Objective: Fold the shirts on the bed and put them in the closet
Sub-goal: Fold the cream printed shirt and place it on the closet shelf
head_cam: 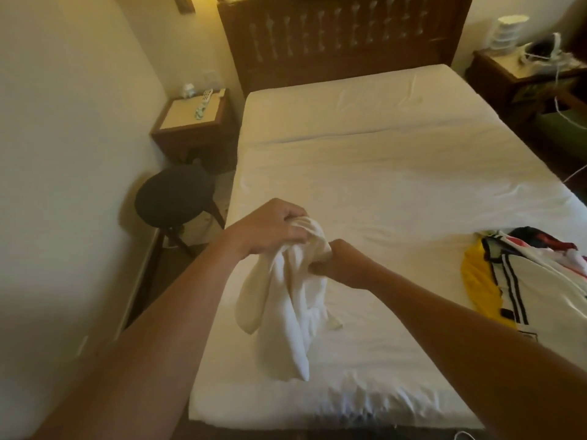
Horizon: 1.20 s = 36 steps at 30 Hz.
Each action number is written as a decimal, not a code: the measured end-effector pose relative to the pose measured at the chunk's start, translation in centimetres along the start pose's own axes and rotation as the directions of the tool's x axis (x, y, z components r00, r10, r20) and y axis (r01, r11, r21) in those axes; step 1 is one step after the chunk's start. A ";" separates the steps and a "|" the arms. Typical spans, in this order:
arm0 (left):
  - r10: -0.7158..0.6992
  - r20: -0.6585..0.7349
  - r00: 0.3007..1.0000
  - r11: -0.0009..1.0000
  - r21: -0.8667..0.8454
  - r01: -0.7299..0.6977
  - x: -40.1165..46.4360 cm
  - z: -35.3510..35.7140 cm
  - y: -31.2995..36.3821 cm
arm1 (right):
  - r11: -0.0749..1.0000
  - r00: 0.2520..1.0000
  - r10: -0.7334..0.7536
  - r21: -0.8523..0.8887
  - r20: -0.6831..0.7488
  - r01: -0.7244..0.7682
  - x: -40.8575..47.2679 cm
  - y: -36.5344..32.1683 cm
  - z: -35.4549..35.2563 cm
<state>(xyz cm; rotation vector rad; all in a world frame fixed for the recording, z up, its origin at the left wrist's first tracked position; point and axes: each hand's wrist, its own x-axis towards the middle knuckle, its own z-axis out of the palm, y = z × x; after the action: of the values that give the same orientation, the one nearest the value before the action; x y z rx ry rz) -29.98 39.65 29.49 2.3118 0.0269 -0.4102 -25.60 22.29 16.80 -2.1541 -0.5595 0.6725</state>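
Note:
A white shirt point(287, 300) hangs bunched above the near left part of the bed point(381, 160). My left hand point(270, 230) grips its top from above. My right hand point(340, 260) grips the cloth just to the right, fingers curled into it. The shirt's lower end trails down to the white sheet. A pile of other shirts point(527, 274), white with black stripes, yellow and red, lies at the bed's right edge. The closet is out of view.
A dark round stool point(173, 198) stands left of the bed near the wall. A wooden nightstand point(193, 122) with small items sits at the back left, another nightstand point(521, 74) with cables at the back right. The dark headboard point(343, 36) closes the far end.

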 end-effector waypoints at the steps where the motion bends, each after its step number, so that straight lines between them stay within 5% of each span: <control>1: -0.013 -0.043 0.999 1.000 -0.020 0.012 0.0 -0.3 -0.1 | 0.999 0.998 0.031 -0.019 0.047 -0.031 0.1 0.9 -0.1; 4: -0.079 -0.213 0.974 0.990 -0.129 0.052 -0.8 -0.8 -0.6 | 0.971 0.976 0.133 -0.218 0.171 -0.094 -0.1 4.6 -0.4; 7: -0.156 -0.358 0.920 0.971 -0.226 0.077 -2.2 -1.5 -2.3 | 0.966 0.983 0.171 -0.206 0.059 -0.156 -1.1 7.5 -0.8; 11: -0.195 -0.406 0.893 0.969 0.059 0.239 -4.1 -1.8 -6.3 | 0.983 0.934 0.173 0.119 -0.312 -0.143 -2.6 7.7 -4.0; 13: -0.211 -0.354 0.911 0.921 0.240 0.307 -4.6 -1.3 -7.8 | 0.989 0.901 0.117 0.130 -0.419 -0.068 -3.3 6.5 -5.5; 17: -0.118 -0.417 0.901 0.829 0.458 0.321 -5.9 0.2 -9.1 | 0.987 0.913 -0.084 -0.162 -0.399 0.020 -5.6 4.5 -6.3; 22: -0.086 -0.456 0.886 0.755 0.550 0.356 -9.2 0.8 -10.9 | 0.740 0.958 -0.143 -0.670 -0.248 -0.062 -10.0 4.8 -6.3; 25: -0.135 -0.509 0.850 0.832 0.408 0.377 -11.2 1.5 -11.5 | 0.801 0.895 -0.020 -0.543 -0.446 -0.253 -12.7 5.4 -6.0; 29: -0.305 -0.528 0.793 0.942 -0.047 0.332 -13.2 2.6 -9.9 | 0.921 0.778 0.119 -0.224 -0.617 -0.319 -15.6 5.7 -3.8; 32: -0.433 -0.505 0.746 0.878 -0.423 0.224 -13.9 3.7 -8.2 | 0.950 0.662 0.269 0.082 -0.700 -0.301 -16.7 4.1 -2.3; 36: -0.443 -0.290 0.848 0.730 -0.666 0.154 -15.6 3.7 -5.8 | 0.887 0.541 0.459 0.396 -0.705 -0.237 -17.8 1.8 -2.9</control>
<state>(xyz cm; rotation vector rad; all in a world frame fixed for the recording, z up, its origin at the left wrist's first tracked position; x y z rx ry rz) -46.62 42.77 27.69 1.6744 0.6849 -0.0131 -37.08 9.17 21.87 -2.0536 0.4487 -0.0777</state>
